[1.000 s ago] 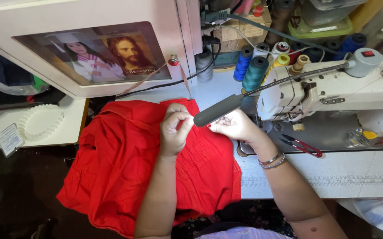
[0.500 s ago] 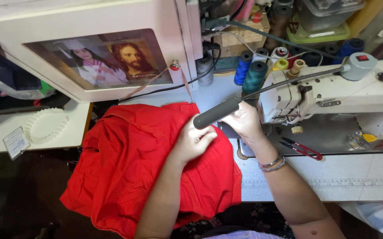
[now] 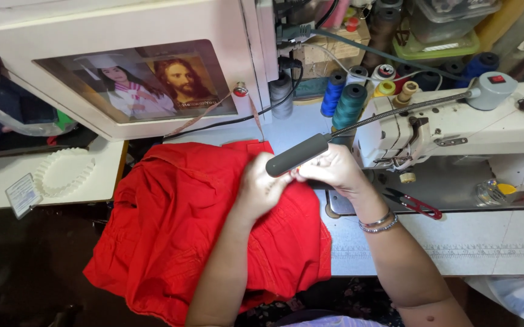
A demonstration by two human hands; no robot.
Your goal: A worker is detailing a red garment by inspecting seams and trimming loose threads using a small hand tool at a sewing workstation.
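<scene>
A red garment lies bunched across the sewing table and hangs over its left edge. My left hand presses down on the cloth and pinches it near its upper right corner. My right hand, with bangles at the wrist, grips the same edge of the cloth just right of the left hand. Both hands sit under a dark grey lamp head on a flexible arm, close to the left end of the white sewing machine.
Thread cones stand behind the machine. Red-handled snips lie on the machine bed. A white cabinet with pictures is at the back left. A fluted white tray and a small card rest on a side table.
Both hands have shifted right and up along the red cloth toward the machine, coming together under the lamp head. The garment has been drawn with them.
</scene>
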